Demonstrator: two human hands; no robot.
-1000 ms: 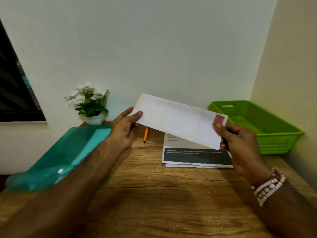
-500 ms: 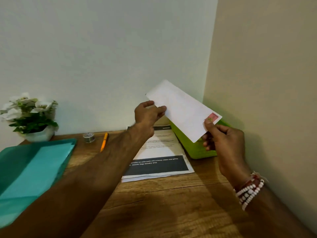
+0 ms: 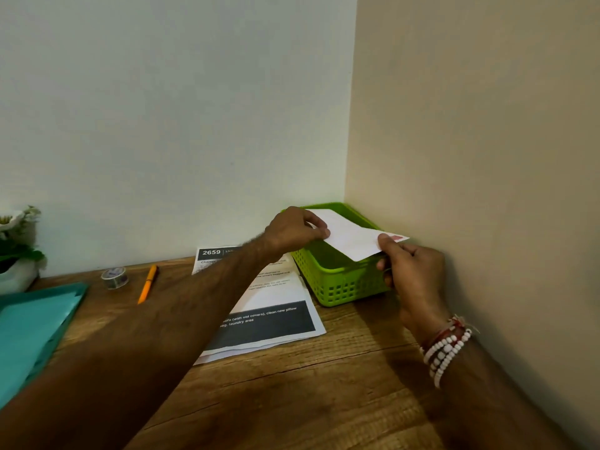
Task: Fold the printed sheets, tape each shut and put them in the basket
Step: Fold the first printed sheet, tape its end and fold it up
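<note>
A white folded sheet (image 3: 352, 237) with a small red mark at its right corner hangs just above the green basket (image 3: 341, 285) in the desk's far right corner. My left hand (image 3: 293, 229) pinches its left end. My right hand (image 3: 410, 271) pinches its right end, thumb on top. Both hands hold the sheet over the basket's open top. A stack of printed sheets (image 3: 269, 315) with a dark banner lies flat on the wooden desk, left of the basket, partly under my left forearm. A roll of clear tape (image 3: 114, 277) stands near the back wall.
An orange pen (image 3: 147, 284) lies beside the tape. A teal plastic folder (image 3: 31, 332) covers the desk's left side. A white pot of flowers (image 3: 18, 254) stands at the far left. Walls close in behind and right of the basket.
Both hands have carried the folded sheet right and down, from held up in the air to just over the basket. The view has swung right.
</note>
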